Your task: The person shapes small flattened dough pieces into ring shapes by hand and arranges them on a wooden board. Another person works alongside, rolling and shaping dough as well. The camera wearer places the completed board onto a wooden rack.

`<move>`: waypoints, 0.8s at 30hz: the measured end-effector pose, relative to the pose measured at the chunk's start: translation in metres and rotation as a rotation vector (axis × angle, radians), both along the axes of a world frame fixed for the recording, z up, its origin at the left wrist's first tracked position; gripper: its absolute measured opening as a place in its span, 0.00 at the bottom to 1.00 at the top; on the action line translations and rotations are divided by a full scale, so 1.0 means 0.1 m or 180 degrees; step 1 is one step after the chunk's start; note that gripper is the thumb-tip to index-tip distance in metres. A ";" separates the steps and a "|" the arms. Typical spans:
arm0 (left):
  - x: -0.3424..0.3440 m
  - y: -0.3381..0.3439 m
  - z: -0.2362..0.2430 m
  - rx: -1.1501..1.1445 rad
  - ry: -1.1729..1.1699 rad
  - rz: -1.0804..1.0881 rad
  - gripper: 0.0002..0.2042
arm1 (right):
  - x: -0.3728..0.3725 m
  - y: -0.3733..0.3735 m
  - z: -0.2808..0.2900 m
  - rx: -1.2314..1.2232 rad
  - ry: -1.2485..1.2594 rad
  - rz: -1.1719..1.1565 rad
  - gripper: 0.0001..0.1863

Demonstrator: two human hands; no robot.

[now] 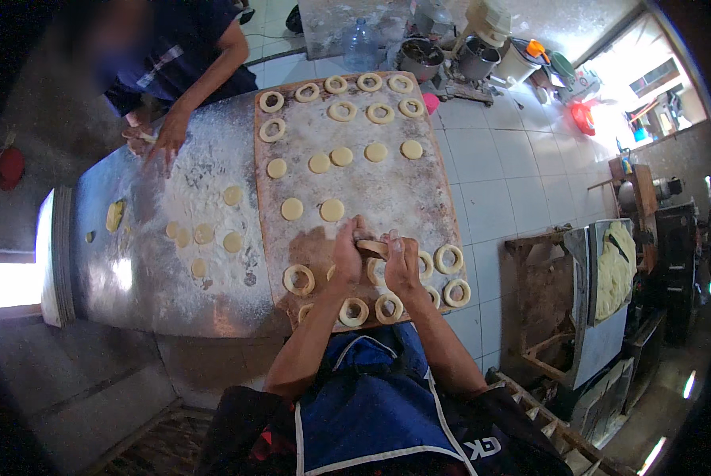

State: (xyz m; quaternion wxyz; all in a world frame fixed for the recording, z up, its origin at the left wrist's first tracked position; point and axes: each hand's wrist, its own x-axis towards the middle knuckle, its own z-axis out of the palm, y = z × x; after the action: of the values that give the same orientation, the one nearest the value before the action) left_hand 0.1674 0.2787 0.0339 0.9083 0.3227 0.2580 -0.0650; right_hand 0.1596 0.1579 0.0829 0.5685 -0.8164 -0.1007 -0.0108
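My left hand (pixel 344 255) and my right hand (pixel 401 262) grip a dough piece (pixel 374 248) between them over the lower part of a floured board (pixel 403 190); its exact shape is partly hidden by my fingers. Just beyond them lie flat dough discs (pixel 332 209), with several more in a row farther up. Dough rings (pixel 298 279) rest around my wrists along the board's near edge, some partly hidden by my arms. More rings (pixel 341 110) line the board's far end.
At upper left, a co-worker's hands (pixel 170 144) work over a floured metal table (pixel 117 293) holding dough discs and scraps. Behind the board are a water jug (pixel 360 47) and metal pots (pixel 476 62). At right stands a rack (pixel 550 309) beside a tray of dough (pixel 614 270).
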 end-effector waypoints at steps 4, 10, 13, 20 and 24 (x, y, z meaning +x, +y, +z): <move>-0.09 0.16 -0.01 0.3300 -0.1402 -0.0676 0.17 | 0.08 0.12 -0.02 -0.0414 0.0144 0.0451 0.25; -0.40 0.65 -0.30 0.4258 -0.1133 0.0240 0.20 | 0.01 0.50 -0.10 0.0444 0.0775 0.0888 0.24; -0.57 1.15 -0.41 0.4524 -0.0696 0.0524 0.19 | 0.07 0.83 -0.17 0.0544 0.0045 0.1271 0.13; -0.34 1.65 -0.29 0.6233 0.0084 -0.0192 0.14 | 0.20 1.17 -0.27 -0.1068 -0.0213 0.0834 0.23; -0.43 1.74 -0.13 0.5280 -0.0358 -0.0505 0.11 | 0.24 0.99 -0.39 -0.1771 -0.0817 0.0638 0.25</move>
State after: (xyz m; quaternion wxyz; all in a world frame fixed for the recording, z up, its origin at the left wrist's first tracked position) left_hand 0.1247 0.4524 0.0212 0.3803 0.9068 0.1530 0.0985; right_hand 0.1839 0.2566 0.0435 0.3044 -0.9185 -0.2506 -0.0296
